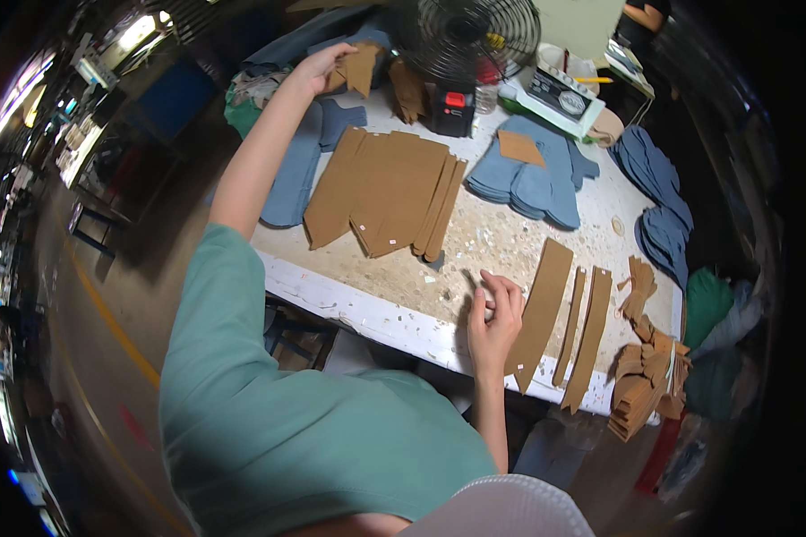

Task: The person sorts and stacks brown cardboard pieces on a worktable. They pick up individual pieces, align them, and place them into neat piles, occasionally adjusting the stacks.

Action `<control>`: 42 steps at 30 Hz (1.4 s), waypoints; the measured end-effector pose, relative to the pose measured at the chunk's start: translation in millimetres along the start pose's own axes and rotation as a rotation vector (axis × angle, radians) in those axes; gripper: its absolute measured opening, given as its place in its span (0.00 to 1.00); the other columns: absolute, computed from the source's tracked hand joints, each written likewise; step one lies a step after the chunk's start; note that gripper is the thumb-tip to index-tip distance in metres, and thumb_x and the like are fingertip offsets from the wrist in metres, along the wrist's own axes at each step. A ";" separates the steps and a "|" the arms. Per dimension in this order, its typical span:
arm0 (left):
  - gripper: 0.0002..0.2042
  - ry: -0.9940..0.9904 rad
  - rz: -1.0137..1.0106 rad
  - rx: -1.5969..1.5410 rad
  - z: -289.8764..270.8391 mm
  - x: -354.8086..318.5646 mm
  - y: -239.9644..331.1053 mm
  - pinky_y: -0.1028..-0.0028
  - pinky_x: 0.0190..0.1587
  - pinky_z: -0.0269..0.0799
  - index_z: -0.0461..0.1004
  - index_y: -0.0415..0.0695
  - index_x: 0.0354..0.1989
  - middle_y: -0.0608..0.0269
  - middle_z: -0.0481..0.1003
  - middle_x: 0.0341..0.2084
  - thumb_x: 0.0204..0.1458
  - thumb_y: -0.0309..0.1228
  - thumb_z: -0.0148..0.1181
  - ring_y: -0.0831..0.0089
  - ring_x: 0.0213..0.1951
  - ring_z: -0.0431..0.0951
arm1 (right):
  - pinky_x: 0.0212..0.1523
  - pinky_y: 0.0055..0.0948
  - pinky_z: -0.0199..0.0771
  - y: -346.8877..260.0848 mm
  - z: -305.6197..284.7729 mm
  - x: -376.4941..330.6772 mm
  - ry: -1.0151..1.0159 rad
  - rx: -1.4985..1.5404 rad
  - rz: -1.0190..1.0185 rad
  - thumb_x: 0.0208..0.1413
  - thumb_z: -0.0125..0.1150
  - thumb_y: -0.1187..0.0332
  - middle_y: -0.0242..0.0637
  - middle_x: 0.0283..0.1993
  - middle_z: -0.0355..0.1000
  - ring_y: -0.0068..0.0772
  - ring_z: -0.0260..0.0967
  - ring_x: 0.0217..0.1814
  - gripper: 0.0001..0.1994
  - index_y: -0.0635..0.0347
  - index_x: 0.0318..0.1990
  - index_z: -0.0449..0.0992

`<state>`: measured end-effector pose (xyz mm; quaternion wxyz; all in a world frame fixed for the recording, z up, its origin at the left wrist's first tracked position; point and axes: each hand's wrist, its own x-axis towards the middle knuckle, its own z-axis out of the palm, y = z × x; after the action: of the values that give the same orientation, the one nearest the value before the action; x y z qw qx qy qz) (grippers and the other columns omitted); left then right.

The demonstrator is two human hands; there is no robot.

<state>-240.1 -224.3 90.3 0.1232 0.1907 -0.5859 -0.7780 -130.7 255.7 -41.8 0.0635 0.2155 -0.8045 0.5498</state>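
Observation:
At the far left of the table my left hand (321,70) reaches out, its fingers closed on a small brown leather-like piece (361,70) beside the fan. My right hand (497,313) rests by the near edge with curled fingers; a thin dark item shows at its fingertips, too small to name. To its left lie brown flat cut panels (394,183) in a row, pointed at the near end, with narrow strips (441,210) alongside. Just right of the hand is a long brown strip (546,300), then a thin one (570,327) and another wider one (589,336).
A black fan (466,40) stands at the back. Stacks of blue-grey cut pieces (533,179) lie beyond the panels, with more blue pieces (663,215) at the right edge. Tied brown bundles (649,376) sit at the near right corner. A box (560,98) and scraps litter the white table (403,309).

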 end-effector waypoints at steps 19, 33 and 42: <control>0.29 -0.925 -0.213 -0.325 41.6 -164.5 -28.3 0.84 0.28 0.75 0.54 0.31 0.65 0.52 0.73 0.51 0.52 0.27 0.45 0.80 0.29 0.78 | 0.55 0.30 0.70 -11.8 -2.6 5.9 -0.469 0.594 0.429 0.66 0.51 0.60 0.42 0.52 0.73 0.33 0.69 0.56 0.18 0.64 0.53 0.75; 0.34 -0.701 -0.409 0.206 111.7 -281.4 -127.8 0.72 0.64 0.58 0.56 0.34 0.66 0.55 0.66 0.59 0.47 0.24 0.58 0.70 0.61 0.66 | 0.44 0.27 0.79 -21.7 -42.2 13.1 -0.258 1.092 0.500 0.69 0.43 0.56 0.39 0.47 0.76 0.25 0.74 0.46 0.22 0.69 0.52 0.73; 0.34 -0.689 -0.372 0.171 114.7 -282.9 -153.1 0.72 0.62 0.60 0.55 0.36 0.67 0.56 0.66 0.59 0.49 0.22 0.57 0.71 0.60 0.66 | 0.38 0.19 0.73 -27.8 -45.1 19.2 -0.204 0.879 0.464 0.61 0.60 0.68 0.32 0.42 0.76 0.16 0.71 0.40 0.15 0.66 0.52 0.75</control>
<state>-32.1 35.7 14.2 -0.2396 0.0311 -0.6110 -0.7538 -142.5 283.1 6.0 -0.2360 0.0899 -0.5256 0.8124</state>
